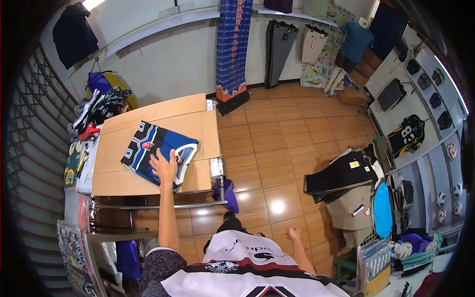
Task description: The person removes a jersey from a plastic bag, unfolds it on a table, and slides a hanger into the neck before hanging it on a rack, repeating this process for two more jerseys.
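Observation:
My left hand (164, 168) reaches over the cardboard-topped table (198, 123), its fingers spread on or just above a folded blue, black and white jersey (170, 140). A small red emblem and white-outlined lettering show on the jersey; the hand covers part of its near side. Low on the right, away from the table, my right hand (293, 233) hangs beside my body over the tiled floor. Its fingers are curled in, and nothing shows in them.
Piled clothes (106, 101) stand at the table's left end. Dark folded trousers (341, 171) lie in a stack on the right. A purple cloth (227, 197) hangs at the table's near right corner. A mannequin (356, 39) stands at the back.

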The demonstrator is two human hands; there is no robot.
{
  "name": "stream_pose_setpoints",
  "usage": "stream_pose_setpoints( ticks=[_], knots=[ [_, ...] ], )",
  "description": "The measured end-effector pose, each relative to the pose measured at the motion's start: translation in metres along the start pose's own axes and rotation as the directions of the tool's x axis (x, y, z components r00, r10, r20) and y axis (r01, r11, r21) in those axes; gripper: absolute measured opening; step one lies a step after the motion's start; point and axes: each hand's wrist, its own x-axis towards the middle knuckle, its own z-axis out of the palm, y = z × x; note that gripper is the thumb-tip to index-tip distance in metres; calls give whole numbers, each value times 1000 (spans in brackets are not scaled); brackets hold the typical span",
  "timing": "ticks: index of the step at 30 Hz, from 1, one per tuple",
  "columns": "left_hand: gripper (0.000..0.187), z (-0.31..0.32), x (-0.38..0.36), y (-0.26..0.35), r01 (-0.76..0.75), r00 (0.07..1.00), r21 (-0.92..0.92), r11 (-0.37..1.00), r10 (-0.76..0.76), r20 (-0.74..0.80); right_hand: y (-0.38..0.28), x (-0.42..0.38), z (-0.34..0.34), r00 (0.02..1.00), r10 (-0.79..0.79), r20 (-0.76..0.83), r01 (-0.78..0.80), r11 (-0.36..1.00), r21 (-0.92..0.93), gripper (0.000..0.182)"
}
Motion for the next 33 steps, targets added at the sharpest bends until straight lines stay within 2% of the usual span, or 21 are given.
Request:
stream_pose_setpoints(
  ticks=[1, 3, 4, 5, 10, 14, 17, 18, 21, 24, 27, 33],
  knots=[
    [95, 13, 10, 2, 95, 995, 48, 994, -97, 29, -12, 5, 5, 1000, -19, 10, 19, 1000, 1, 30],
    [103, 39, 22, 6, 238, 967, 107, 965, -246, 69, -40, 17, 19, 993, -89, 75, 91, 996, -25, 29],
    [107, 48, 21, 9, 235, 961, 208, 949, -259, 95, -57, 23, 27, 986, -125, 106, 130, 991, -37, 29],
    [107, 61, 15, 14, 202, 974, 337, 920, -224, 29, -75, 29, 35, 978, -149, 149, 158, 986, -46, 29],
    [106, 65, 15, 28, 233, 968, 378, 896, -249, -7, -191, 63, 81, 895, -296, 333, 339, 937, -81, 38],
    [107, 67, 17, 32, 251, 966, 379, 891, -254, -42, -297, 83, 119, 833, -317, 454, 441, 875, -199, 41],
    [109, 67, 20, 41, 291, 954, 365, 884, -296, -44, -371, 108, 154, 700, -387, 600, 603, 771, -206, 40],
    [109, 70, 22, 42, 296, 953, 359, 885, -297, -55, -399, 109, 165, 661, -427, 617, 675, 697, -241, 40],
    [109, 71, 24, 48, 306, 952, 355, 883, -293, -90, -461, 142, 209, 477, -563, 675, 852, 485, -198, 40],
    [109, 74, 25, 45, 295, 956, 331, 896, -275, -107, -539, 94, 251, 379, -597, 707, 908, 389, -159, 37],
    [108, 74, 27, 45, 295, 956, 338, 894, -272, -114, -591, 57, 308, 240, -616, 751, 920, 391, 27, 33],
    [109, 79, 30, 48, 312, 950, 345, 885, -283, -133, -654, -38, 420, -115, -524, 844, 906, 293, 305, 29]
  ],
)
